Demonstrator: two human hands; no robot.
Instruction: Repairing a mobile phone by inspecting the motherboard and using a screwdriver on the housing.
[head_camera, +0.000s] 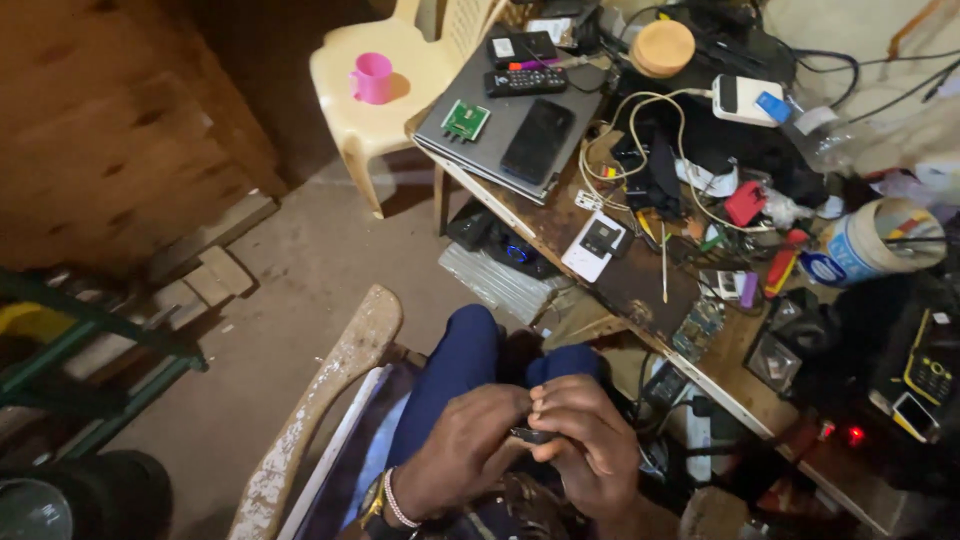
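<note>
Head view: a seated person looks down at both hands held together over the lap, with a cluttered desk (640, 290) to the right.
Left hand: the left hand (462, 450) sits near the bottom centre, a beaded band on its wrist, fingers curled in toward the other hand.
Right hand: the right hand (590, 440) presses against the left, its fingers bent around the same item.
Held item: a small dark part (530, 434) is pinched between the fingertips of both hands, just above the knees in blue trousers; too little of it shows to tell what it is.
Grip: both sets of fingers are closed on the small dark part, thumbs and forefingers meeting over it.
Desk, far end: a grey laptop (500, 125) carries a black phone (537, 140), a green circuit board (465, 119) and a remote control (525, 81).
Desk, middle: a white device with a dark square (595, 245) lies among tangled cables and small tools.
Desk, right: a white tub (865, 245) lies on its side near a yellow-and-black handset (930, 370).
Far left: a pink cup (372, 77) stands on a cream plastic chair (395, 95).
Risk: the part looks tiny and is held over the lap, not the desk, so a slip of the fingertips could drop it to the dim floor, where it would be hard to find.
Second risk: the light is poor, so a misjudged pinch could bend or crack it.
</note>
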